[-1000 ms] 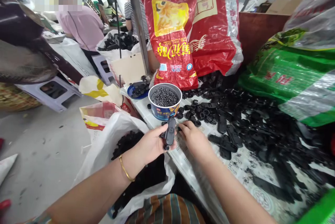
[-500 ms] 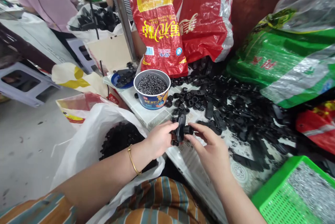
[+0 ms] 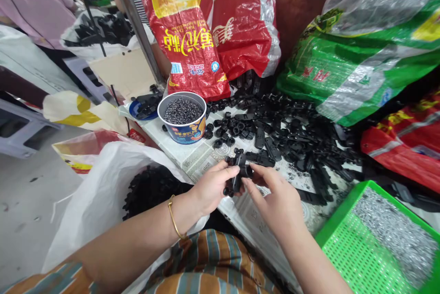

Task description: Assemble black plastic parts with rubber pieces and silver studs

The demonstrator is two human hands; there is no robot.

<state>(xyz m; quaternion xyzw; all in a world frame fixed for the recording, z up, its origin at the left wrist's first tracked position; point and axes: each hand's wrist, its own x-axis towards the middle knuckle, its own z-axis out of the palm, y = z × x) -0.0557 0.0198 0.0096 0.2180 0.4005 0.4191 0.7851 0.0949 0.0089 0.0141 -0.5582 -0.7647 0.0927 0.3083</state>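
Between my hands is a black plastic assembly, long and narrow, with small round pieces at its ends. My left hand is closed on it, thumb along its top. The fingers of my right hand pinch a short black cylinder that sticks out from the assembly's right side. Just beyond lie loose black rings and flat black plastic pieces. A paper tub of small shiny dark beads or balls stands at the far left of my hands.
A green basket of small clear or silvery pieces sits at right. Red sacks and a green sack stand behind the pile. Below the table's left edge, a white sack holds black parts. A person in pink is at far left.
The camera view has shifted, so the tub and sacks appear farther left and the green basket shows more. Both hands keep their hold on the black assembly, which is turned slightly.
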